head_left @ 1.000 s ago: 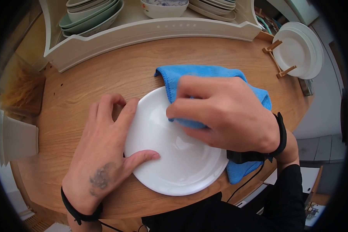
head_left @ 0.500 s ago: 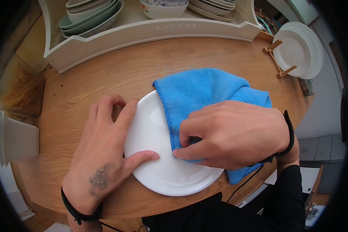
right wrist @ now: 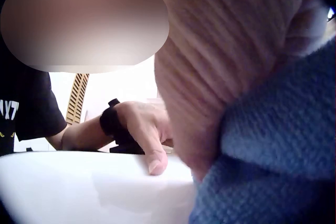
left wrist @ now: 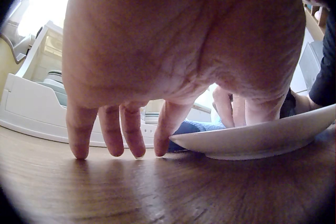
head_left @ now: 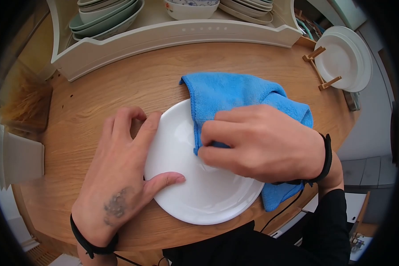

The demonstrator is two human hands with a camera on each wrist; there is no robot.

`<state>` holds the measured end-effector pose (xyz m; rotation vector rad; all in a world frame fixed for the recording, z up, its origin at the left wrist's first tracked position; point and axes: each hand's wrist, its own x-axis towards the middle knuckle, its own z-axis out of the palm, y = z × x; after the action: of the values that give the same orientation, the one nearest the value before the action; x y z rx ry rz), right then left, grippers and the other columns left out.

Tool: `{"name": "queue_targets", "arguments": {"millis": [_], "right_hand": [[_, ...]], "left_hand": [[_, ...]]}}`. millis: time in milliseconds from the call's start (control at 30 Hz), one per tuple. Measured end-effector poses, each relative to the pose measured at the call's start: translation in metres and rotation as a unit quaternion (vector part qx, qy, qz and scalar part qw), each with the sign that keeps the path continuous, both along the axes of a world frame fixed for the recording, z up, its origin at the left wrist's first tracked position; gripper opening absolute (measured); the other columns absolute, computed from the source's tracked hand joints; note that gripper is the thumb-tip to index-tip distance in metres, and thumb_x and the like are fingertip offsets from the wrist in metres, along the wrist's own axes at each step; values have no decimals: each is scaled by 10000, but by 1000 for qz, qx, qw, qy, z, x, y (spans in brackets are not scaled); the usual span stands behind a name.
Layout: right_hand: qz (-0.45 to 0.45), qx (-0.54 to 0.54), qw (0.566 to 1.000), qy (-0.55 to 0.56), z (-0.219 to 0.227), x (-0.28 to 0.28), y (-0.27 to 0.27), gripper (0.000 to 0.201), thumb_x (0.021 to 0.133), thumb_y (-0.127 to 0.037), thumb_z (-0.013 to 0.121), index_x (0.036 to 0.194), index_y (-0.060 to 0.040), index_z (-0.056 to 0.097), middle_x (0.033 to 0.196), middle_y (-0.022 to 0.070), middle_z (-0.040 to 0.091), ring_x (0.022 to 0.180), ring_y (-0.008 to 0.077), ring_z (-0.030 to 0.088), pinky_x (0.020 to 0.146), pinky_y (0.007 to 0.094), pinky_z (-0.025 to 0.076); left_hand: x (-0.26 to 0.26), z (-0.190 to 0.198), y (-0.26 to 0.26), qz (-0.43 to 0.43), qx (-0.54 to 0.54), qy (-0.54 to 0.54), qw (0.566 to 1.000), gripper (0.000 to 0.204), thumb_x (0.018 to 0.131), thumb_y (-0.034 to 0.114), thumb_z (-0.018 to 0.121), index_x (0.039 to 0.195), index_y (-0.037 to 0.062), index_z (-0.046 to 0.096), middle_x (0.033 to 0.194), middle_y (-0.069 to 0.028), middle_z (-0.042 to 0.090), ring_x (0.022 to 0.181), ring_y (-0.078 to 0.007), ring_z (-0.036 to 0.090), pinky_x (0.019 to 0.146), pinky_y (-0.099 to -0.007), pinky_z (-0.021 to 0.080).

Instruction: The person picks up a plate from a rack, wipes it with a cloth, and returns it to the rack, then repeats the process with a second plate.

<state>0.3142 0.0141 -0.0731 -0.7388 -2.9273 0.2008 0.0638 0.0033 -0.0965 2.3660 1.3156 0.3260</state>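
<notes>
A white plate [head_left: 177, 146] lies on the wooden table beneath both hands. My left hand [head_left: 119, 173] steadies its left side, with the thumb resting on the inner face. In the left wrist view the fingertips [left wrist: 134, 150] stand on the tabletop, the index finger right at the plate's rim [left wrist: 252, 140]. My right hand [head_left: 266, 144] grips a blue cloth [head_left: 235, 91] with curled fingers and presses it over the plate's upper right. The cloth drapes past the rim onto the table. In the right wrist view, cloth folds [right wrist: 278, 140] bunch under the right palm.
A cream dish rack [head_left: 164, 44] with stacked bowls [head_left: 106, 22] and plates stands at the back. White plates [head_left: 341, 57] lean in a wooden holder [head_left: 314, 66] at the back right. On the left are a clear container [head_left: 26, 97] of dry noodles and white bins [head_left: 22, 155].
The right hand slid the cloth toward me across the plate, then back up and away. The left hand and the plate have stayed in place.
</notes>
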Motion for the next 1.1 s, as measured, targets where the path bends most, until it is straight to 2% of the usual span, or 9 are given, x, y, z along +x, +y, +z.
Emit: {"name": "queue_targets", "arguments": {"millis": [300,433,533,600,733,800,833,900,1100], "right_hand": [[-33,-112,993,-33,13,10,-12,353,795,-110,762,1146,-87,740,998,86,582,829,249,614,693,375,525],[-60,-89,993,-44,12,6,-19,376,820,-108,731,1196,-102,732,967,88,567,851,248,612,696,370,519],[-75,-31,994,-71,9,1,-20,406,837,-93,699,1242,-112,718,967,95,568,855,250,616,709,365,516],[-119,-2,989,-86,5,0,-18,454,831,-62,689,1282,-122,701,962,103,568,863,260,620,731,372,519],[-139,22,988,-69,0,0,-4,484,817,-50,697,1295,-124,691,958,107,568,875,266,626,746,386,523],[-107,50,991,-64,-2,1,1,332,855,-63,645,1182,-10,670,995,175,616,858,312,682,711,403,559],[-107,50,991,-64,-1,1,2,332,855,-63,645,1182,-10,670,995,175,616,858,312,682,711,403,559],[-90,-21,994,-56,0,1,3,339,848,-56,647,1180,8,656,987,188,612,840,329,684,712,416,559],[-59,-110,992,-30,1,0,-1,297,850,-71,648,1131,23,651,977,200,611,835,351,682,707,430,558]], "left_hand": [[1,0,0,2,-3,4,1000,916,692,452,898,1418,32,527,1318,-214,460,1242,-389,460,993,-463,492],[1,1,0,3,-8,0,1000,918,689,450,901,1417,34,528,1319,-216,458,1244,-392,458,995,-465,490],[0,0,0,2,-9,-1,1000,918,689,452,900,1417,33,529,1316,-220,461,1243,-394,458,999,-467,486],[-1,0,1,-2,-4,-2,1000,915,694,455,896,1417,32,530,1317,-224,465,1242,-398,460,999,-466,484],[-1,-1,1,1,0,-3,1000,907,702,453,892,1414,26,529,1317,-229,468,1241,-400,462,1000,-464,481],[-1,-1,1,5,-4,-14,1000,900,709,448,890,1412,20,528,1318,-232,468,1242,-401,463,1001,-463,478],[0,-1,1,5,-4,-14,1000,900,709,448,890,1412,20,528,1318,-232,468,1242,-401,463,1001,-463,478],[0,0,1,3,-3,-8,1000,894,712,442,890,1411,20,528,1317,-233,468,1242,-400,464,996,-461,481],[1,-1,2,2,0,-7,1000,900,704,457,891,1406,24,533,1318,-231,466,1244,-400,467,989,-460,490]]}}
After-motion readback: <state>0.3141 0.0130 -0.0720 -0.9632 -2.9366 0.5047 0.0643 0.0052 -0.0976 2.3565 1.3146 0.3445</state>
